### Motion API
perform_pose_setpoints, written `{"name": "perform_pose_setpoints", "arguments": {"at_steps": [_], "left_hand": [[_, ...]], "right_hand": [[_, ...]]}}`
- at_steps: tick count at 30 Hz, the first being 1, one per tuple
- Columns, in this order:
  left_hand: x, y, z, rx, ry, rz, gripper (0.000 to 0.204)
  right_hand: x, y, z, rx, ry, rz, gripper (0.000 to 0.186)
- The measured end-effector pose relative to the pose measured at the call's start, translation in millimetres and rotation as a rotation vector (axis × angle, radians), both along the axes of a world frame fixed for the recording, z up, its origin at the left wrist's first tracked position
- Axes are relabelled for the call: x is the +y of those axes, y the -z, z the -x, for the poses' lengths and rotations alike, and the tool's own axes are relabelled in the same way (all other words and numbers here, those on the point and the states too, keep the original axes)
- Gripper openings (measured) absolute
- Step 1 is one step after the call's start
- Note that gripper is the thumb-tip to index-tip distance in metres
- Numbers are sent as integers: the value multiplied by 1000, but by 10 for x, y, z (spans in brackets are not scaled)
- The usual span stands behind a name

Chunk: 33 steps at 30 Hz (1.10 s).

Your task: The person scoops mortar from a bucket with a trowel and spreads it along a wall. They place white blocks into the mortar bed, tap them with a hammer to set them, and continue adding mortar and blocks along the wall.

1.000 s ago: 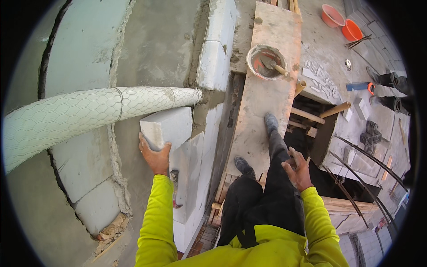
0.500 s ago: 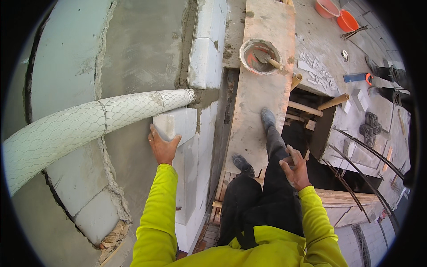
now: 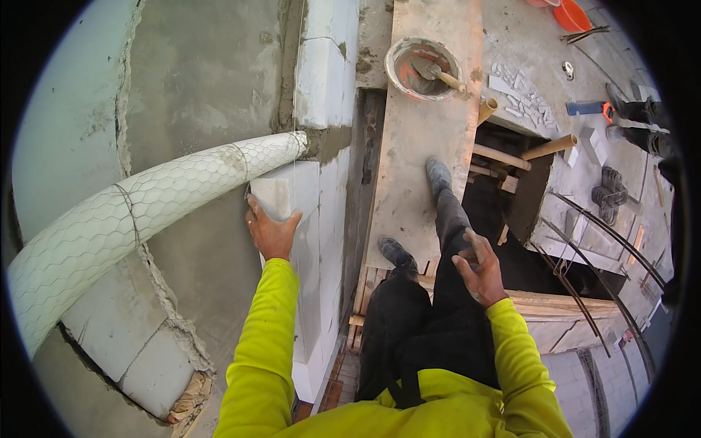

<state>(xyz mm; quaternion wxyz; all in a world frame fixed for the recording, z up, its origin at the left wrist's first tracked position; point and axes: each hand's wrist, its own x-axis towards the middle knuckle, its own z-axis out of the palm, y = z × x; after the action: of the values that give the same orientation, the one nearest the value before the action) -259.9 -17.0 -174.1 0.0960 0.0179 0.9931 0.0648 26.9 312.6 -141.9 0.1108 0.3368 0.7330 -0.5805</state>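
Observation:
My left hand point(image 3: 274, 232) grips the near end of a white building block point(image 3: 296, 186), thumb on one side and fingers on the other. The block rests on top of the white block wall point(image 3: 334, 193), right beside the end of a thick white pipe wrapped in wire mesh point(image 3: 197, 171). Grey mortar point(image 3: 326, 143) fills the wall joint past the pipe's end. Above my right thigh hovers my right hand point(image 3: 480, 271), fingers apart and loosely bent, with nothing in it.
On the plank point(image 3: 416, 153) under my boots stands a bucket point(image 3: 391, 69) of mortar with a trowel point(image 3: 445, 79) in it. A dark floor opening point(image 3: 493, 212) lies to the right, with bare rebar point(image 3: 606, 226) beyond. Another person's legs point(image 3: 646, 124) and a handsaw point(image 3: 588, 108) are at far right.
My view has shifted slightly, so the pipe and wall sit further left. My left hand stays on the block; my right hand's fingers have spread a little.

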Motion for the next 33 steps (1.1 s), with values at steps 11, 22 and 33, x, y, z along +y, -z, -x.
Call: {"name": "perform_pose_setpoints", "arguments": {"at_steps": [11,22,33], "left_hand": [[-116,-73,67,-176,72,22,123],[-566,-198,333,-360,224,7,88],[-636,-148,286,-334,111,-224,80]], "right_hand": [[-1160,147,454,31,-445,162,53],[-4251,15,434,898,-1138,-87,37],[-5192,639,735,917,-1006,-99,29]]}}
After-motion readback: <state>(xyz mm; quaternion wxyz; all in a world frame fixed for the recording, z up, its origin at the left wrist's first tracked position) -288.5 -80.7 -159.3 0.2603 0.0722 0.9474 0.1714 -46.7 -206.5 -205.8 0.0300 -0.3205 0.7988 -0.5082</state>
